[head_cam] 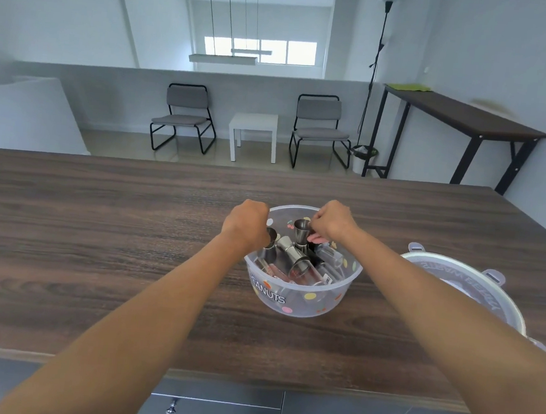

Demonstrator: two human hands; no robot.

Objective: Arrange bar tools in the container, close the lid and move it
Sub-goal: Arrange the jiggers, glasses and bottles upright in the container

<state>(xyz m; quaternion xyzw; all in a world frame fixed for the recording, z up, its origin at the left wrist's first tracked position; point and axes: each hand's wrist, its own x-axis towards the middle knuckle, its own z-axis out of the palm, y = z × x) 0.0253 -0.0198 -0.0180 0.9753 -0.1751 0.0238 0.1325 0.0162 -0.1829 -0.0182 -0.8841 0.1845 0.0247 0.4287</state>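
A clear round plastic container (302,303) with coloured dots and the word PEANUTS stands on the wooden counter. Inside it lie several steel jiggers (293,256) and clear shot glasses (328,254). My left hand (247,226) is over the container's left rim, fingers closed around a steel jigger (269,251) at the left side. At the far rim, the fingers of my right hand (331,222) pinch an upright steel jigger (301,232). The container's round lid (469,286) lies on the counter to the right, partly hidden by my right forearm.
The dark wooden counter (97,241) stretches wide to the left and behind the container. Below its front edge is a grey cabinet with a knob (171,407). Two chairs, a white side table and a tall dark table stand across the room.
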